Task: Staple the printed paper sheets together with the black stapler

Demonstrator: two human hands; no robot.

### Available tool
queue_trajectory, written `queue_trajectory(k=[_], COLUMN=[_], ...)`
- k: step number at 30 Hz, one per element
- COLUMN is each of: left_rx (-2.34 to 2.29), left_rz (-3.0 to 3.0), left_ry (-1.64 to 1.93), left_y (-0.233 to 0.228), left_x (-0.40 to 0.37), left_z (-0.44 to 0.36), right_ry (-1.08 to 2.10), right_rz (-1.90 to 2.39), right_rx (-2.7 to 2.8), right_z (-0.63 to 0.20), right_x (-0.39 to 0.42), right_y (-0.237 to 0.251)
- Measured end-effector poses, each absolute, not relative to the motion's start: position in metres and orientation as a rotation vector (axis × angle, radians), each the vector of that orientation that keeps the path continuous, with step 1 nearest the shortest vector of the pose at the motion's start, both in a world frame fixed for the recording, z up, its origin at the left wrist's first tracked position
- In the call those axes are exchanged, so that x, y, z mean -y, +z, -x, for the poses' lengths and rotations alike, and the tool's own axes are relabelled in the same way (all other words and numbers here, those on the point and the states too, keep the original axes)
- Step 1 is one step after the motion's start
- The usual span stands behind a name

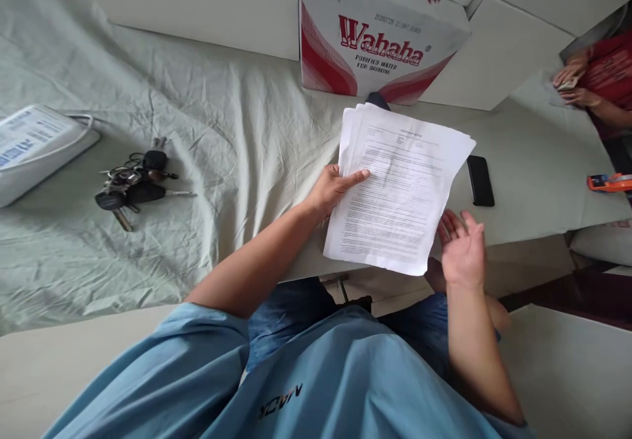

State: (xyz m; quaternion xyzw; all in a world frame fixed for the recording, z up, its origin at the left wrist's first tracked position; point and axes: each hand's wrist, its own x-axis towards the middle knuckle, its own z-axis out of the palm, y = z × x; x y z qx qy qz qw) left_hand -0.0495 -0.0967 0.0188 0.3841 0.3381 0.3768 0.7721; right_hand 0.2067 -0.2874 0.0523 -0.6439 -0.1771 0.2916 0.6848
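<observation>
left hand (334, 187) grips paper stack (399, 189) at its left edge | right hand (463, 248) spread wide, just beside lower right corner

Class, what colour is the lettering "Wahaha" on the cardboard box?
Red, on the white box; head view.

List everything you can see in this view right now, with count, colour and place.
Stack of printed white paper sheets: one stack, white, centre, held up over the table edge.
Flat black phone: one, black, on the cloth right of the sheets.
Bunch of black-headed metal keys: one bunch, black and silver, left on the cloth.
White and red cardboard water box: one, top centre.
Wrinkled pale green cloth: one, covering the table.
White flat packet with blue print: one, far left.
Orange tool: one, right edge.
Other person's hands: two, top right.
Left hand: grips the sheets' left edge.
Right hand: open, beside the sheets' lower right corner.
</observation>
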Motion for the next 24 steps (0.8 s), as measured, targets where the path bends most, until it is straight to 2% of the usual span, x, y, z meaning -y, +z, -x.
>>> queue_trajectory(k=[4,10,14,24], left_rx=[-0.720,-0.681,-0.645,-0.496], left_rz=[-0.916,-0.772,-0.665,-0.612], left_ry=[0.828,0.808,0.759,0.665], left_y=[0.015,0.003,-0.005,-0.015], left_x=[0.097,0.083,0.067,0.061], left_z=[0.044,0.043,0.045,0.049], right_ry=[0.814,0.406,0.367,0.338], right_rz=[1.483,1.516,1.500,1.445], right_rx=[0.661,0.684,0.758,0.712], right_z=[-0.241,-0.241,-0.242,-0.251], right_x=[0.240,0.179,0.177,0.173], right_y=[0.045,0.001,-0.017,-0.016])
